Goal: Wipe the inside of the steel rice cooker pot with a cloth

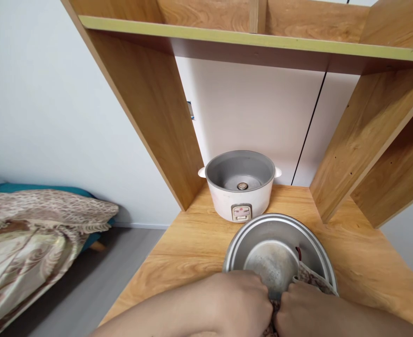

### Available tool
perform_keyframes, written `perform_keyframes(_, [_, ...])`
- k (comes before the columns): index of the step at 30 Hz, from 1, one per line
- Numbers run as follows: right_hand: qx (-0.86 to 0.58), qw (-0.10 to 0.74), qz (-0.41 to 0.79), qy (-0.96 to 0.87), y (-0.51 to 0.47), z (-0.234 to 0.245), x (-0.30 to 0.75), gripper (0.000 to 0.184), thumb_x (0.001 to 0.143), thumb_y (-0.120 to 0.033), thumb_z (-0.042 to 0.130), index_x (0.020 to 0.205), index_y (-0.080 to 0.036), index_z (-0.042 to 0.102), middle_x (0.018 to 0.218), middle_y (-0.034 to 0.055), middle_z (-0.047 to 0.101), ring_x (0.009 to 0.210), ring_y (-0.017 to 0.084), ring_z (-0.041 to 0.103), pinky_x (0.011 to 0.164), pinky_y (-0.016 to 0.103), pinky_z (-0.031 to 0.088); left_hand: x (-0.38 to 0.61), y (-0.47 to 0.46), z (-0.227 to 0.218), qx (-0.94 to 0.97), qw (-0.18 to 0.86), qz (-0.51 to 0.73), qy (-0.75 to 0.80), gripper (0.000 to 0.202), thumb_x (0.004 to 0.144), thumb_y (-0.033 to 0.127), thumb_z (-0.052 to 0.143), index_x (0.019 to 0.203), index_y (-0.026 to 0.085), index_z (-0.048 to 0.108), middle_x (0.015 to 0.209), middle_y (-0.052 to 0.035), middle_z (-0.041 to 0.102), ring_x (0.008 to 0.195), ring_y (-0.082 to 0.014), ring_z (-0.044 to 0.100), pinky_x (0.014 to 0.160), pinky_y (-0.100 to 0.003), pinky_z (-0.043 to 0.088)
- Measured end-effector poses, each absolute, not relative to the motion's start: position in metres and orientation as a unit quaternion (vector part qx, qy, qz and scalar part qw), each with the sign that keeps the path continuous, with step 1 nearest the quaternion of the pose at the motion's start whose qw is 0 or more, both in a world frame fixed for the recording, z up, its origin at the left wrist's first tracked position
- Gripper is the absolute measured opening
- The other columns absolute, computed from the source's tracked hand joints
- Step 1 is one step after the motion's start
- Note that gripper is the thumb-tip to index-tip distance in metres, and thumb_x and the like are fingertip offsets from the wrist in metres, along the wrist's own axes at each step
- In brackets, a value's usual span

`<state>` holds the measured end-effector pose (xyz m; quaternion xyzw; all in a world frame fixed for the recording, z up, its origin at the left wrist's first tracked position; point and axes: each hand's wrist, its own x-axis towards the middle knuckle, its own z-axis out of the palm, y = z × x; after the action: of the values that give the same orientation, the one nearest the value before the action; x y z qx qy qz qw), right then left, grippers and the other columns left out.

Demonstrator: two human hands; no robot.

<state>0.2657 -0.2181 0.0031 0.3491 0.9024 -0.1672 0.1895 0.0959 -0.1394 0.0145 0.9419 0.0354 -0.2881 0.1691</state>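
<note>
Left hand [239,302] and right hand [305,309], fisted close together, grip patterned cloth [311,277] partly inside a metal pot [262,238]; behind it, a white cooker [222,202] stands near the back edge of the wooden surface [178,252]

1. Metal pot [269,258]: silver-grey, round and wide, with a bright stepped rim and dull inner walls; its flat bottom is mottled with whitish and brownish stains

2. Its open mouth faces up, in front of the white cooker body [222,201] over the desk [171,262]; its near edge is hidden behind the hands [243,299] [306,306]

3. Patterned cloth [313,277]: brownish and pale, edged in a light band, bunched under the right hand and stretching across the pot's right side, a dark red loop [299,253] at its upper tip

4. More patterned fabric [276,306] shows crumpled between the two fists; whether it is one piece cannot be told
</note>
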Motion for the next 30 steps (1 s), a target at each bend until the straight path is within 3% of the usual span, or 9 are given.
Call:
perform_keyframes(7, [0.364,0.235,-0.191,0.881,-0.214,0.018,0.258,0.039,0.106,-0.040,0.064,0.090,-0.013,0.086,0.084,0.0113,0.085,0.047,0.016,0.052,0.046,0.036,0.027,0.100,-0.143,0.028,0.928,0.164,-0.332,0.042,0.062,0.081,0.039,0.075,0.042,0.026,0.029,0.035,0.0004,0.035,0.035,-0.0173,0.036,0.043,-0.037,0.036])
perform_keyframes(13, [0.373,0.216,-0.209,0.878,-0.216,0.011,0.264,0.030,0.103,-0.038,0.068,0.088,-0.019,0.086,0.078,0.0072,0.083,0.051,0.018,0.057,0.051,0.034,0.032,0.098,-0.142,0.021,0.934,0.158,-0.317,0.045,0.046,0.080,0.040,0.074,0.046,0.026,0.046,0.043,-0.0024,0.052,0.040,-0.0197,0.044,0.046,-0.038,0.040])
perform_keyframes(21, [0.346,0.269,-0.186,0.879,-0.213,0.030,0.255,0.038,0.108,-0.038,0.063,0.094,-0.012,0.087,0.088,0.0105,0.086,0.052,0.017,0.056,0.048,0.035,0.030,0.096,-0.139,0.007,0.937,0.204,-0.278,0.048,0.064,0.067,0.035,0.084,0.039,0.027,0.027,0.031,0.0037,0.025,0.030,-0.0164,0.029,0.039,-0.037,0.030])
perform_keyframes(25, [0.359,0.278,-0.185,0.872,-0.211,0.026,0.253,0.041,0.109,-0.042,0.062,0.096,-0.013,0.088,0.090,0.0112,0.087,0.053,0.017,0.060,0.048,0.035,0.029,0.095,-0.139,0.011,0.940,0.200,-0.270,0.048,0.065,0.068,0.035,0.083,0.039,0.027,0.026,0.031,0.0030,0.026,0.031,-0.0167,0.030,0.040,-0.038,0.030])
perform_keyframes(30, [0.360,0.266,-0.193,0.873,-0.212,0.023,0.255,0.039,0.106,-0.040,0.061,0.092,-0.015,0.087,0.085,0.0091,0.086,0.048,0.016,0.053,0.047,0.034,0.028,0.096,-0.139,0.010,0.936,0.179,-0.300,0.037,0.058,0.068,0.037,0.081,0.040,0.027,0.031,0.035,0.0006,0.039,0.034,-0.0183,0.038,0.044,-0.038,0.036])
